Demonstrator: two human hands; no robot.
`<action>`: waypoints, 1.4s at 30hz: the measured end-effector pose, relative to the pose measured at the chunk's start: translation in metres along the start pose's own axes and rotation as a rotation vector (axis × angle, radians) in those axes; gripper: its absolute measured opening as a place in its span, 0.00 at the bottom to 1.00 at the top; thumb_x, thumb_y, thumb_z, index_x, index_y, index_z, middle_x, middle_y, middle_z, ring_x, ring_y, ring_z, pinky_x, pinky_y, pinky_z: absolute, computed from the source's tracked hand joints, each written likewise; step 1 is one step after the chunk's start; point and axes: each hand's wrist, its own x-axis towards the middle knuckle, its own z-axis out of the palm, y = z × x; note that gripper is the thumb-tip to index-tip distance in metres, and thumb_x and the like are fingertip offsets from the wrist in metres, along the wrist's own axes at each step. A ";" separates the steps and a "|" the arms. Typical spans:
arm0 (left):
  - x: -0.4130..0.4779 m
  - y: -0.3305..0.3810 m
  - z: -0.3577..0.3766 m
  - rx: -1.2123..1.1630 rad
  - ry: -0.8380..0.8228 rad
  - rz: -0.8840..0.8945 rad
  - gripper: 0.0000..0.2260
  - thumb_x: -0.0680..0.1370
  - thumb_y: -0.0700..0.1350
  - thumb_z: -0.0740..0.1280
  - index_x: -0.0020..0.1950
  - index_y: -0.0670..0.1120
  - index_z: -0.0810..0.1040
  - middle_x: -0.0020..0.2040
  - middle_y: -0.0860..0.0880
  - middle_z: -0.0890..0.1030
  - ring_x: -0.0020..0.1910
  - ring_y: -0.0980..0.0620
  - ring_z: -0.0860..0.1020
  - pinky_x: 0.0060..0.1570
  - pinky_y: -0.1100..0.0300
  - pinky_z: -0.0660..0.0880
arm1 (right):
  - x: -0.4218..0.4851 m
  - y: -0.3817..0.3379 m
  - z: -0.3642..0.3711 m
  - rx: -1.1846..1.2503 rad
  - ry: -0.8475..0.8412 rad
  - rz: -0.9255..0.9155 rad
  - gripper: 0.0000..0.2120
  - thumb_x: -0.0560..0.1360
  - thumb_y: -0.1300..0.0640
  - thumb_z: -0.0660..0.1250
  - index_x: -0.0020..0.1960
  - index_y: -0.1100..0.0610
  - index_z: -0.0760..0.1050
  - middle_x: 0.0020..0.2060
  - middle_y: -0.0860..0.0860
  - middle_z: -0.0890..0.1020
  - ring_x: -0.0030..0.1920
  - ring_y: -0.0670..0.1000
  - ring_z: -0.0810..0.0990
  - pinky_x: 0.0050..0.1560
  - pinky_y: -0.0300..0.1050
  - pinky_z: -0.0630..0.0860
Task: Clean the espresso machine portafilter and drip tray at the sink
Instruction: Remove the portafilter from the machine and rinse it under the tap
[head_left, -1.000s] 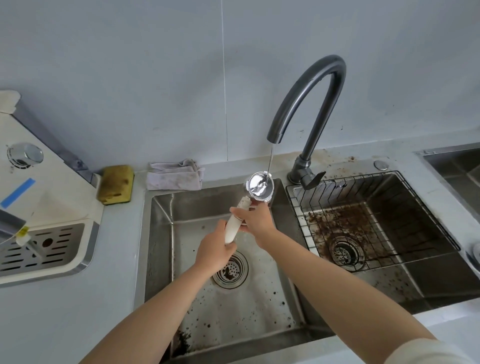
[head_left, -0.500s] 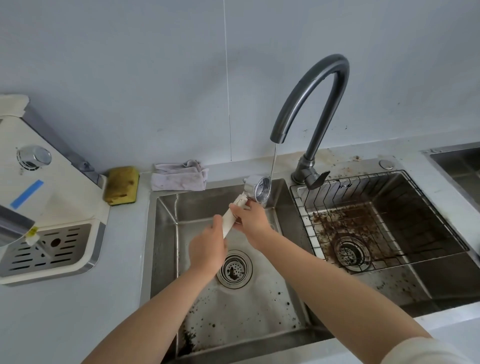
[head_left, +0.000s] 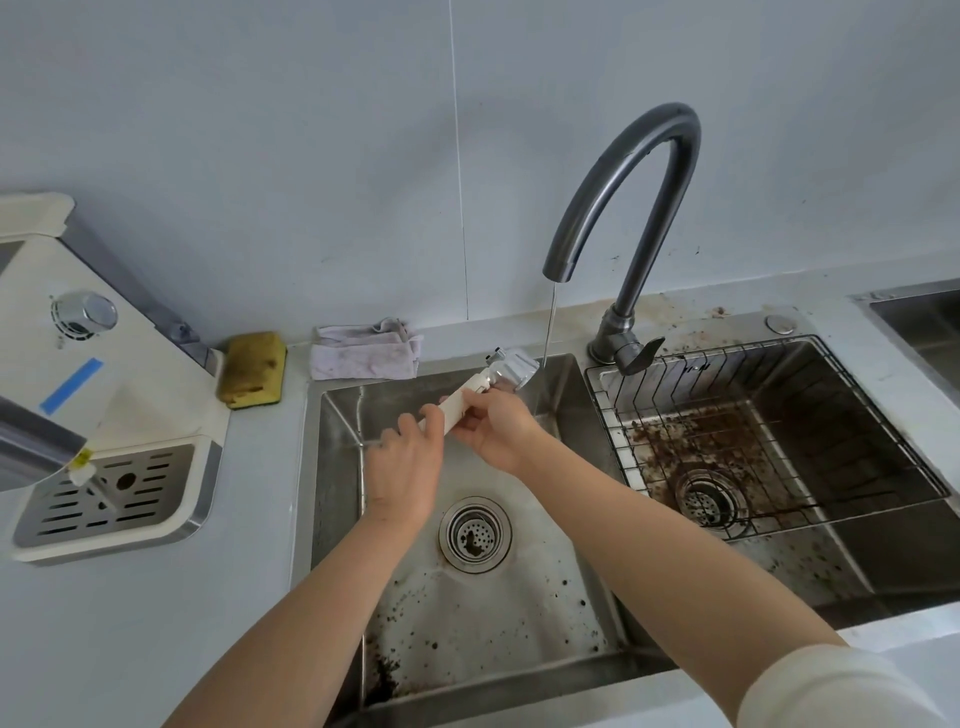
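Observation:
The portafilter (head_left: 498, 375), with a white handle and a shiny metal head, is held over the left sink basin (head_left: 467, 597). Its head is tilted onto its side just left of the thin water stream from the dark faucet (head_left: 623, 208). My right hand (head_left: 496, 428) grips the upper part of the handle. My left hand (head_left: 402, 475) holds the handle's lower end, fingers curled around it. The drip tray (head_left: 104, 491), a slotted metal grate, sits in the base of the white espresso machine (head_left: 78, 374) on the counter at the left.
Coffee grounds speckle the left basin floor around its drain (head_left: 474, 534). The right basin holds a wire rack (head_left: 753, 431) with a thick patch of grounds. A yellow sponge (head_left: 253, 369) and a folded cloth (head_left: 363, 351) lie behind the sink.
The portafilter has rotated: its head, once facing up under the stream, now lies on its side to the left of the water. Both hands shifted slightly left on the handle.

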 end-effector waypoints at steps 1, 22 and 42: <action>-0.001 0.000 0.000 0.010 0.005 0.007 0.18 0.53 0.44 0.80 0.41 0.45 0.83 0.24 0.51 0.75 0.18 0.55 0.71 0.17 0.68 0.62 | -0.001 0.000 0.000 0.009 0.000 0.003 0.09 0.80 0.67 0.53 0.43 0.63 0.69 0.40 0.59 0.76 0.43 0.57 0.77 0.50 0.54 0.74; 0.011 0.015 0.018 -1.471 -0.848 -0.122 0.24 0.72 0.33 0.66 0.66 0.45 0.66 0.52 0.41 0.77 0.26 0.55 0.73 0.28 0.64 0.72 | -0.010 -0.006 -0.034 -0.394 0.257 -0.117 0.15 0.74 0.65 0.66 0.58 0.61 0.67 0.45 0.55 0.76 0.39 0.50 0.78 0.36 0.42 0.77; 0.020 0.042 0.025 -1.538 -0.996 -0.003 0.18 0.75 0.42 0.67 0.48 0.66 0.67 0.49 0.54 0.74 0.37 0.54 0.77 0.40 0.63 0.76 | -0.016 -0.014 -0.055 -0.649 0.393 -0.302 0.21 0.69 0.62 0.72 0.58 0.60 0.69 0.40 0.49 0.76 0.46 0.53 0.79 0.51 0.54 0.80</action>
